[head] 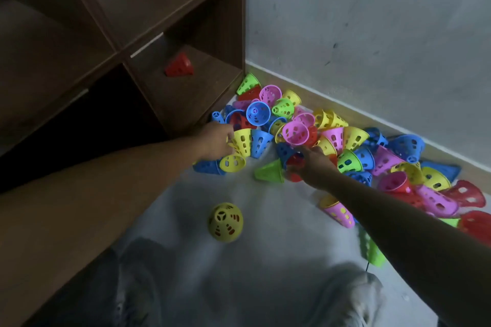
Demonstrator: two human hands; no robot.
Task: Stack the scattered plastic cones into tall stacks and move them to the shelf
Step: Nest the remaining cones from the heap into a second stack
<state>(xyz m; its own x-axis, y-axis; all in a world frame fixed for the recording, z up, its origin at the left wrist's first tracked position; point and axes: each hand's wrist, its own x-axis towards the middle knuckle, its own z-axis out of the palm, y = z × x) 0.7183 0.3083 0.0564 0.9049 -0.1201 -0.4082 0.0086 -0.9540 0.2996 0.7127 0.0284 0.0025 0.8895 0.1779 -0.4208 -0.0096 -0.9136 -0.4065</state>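
Note:
A heap of perforated plastic cones point(332, 141) in blue, yellow, pink, green and red lies on the floor along the wall. My left hand point(215, 139) grips a yellow cone point(243, 142) at the heap's left edge. My right hand point(312, 163) holds a red cone point(295, 164) near a blue cone point(284, 152) at the heap's front. A green cone point(269, 171) lies just left of it. One yellow cone point(225, 221) stands apart on the floor. A red cone point(178, 65) sits in a compartment of the dark wooden shelf point(148, 42).
The shelf's other compartments look dark. A grey wall point(372, 21) with a skirting board runs behind the heap. My two shoes point(353, 297) stand on the pale floor at the bottom. A green cone stack point(372, 249) lies under my right forearm.

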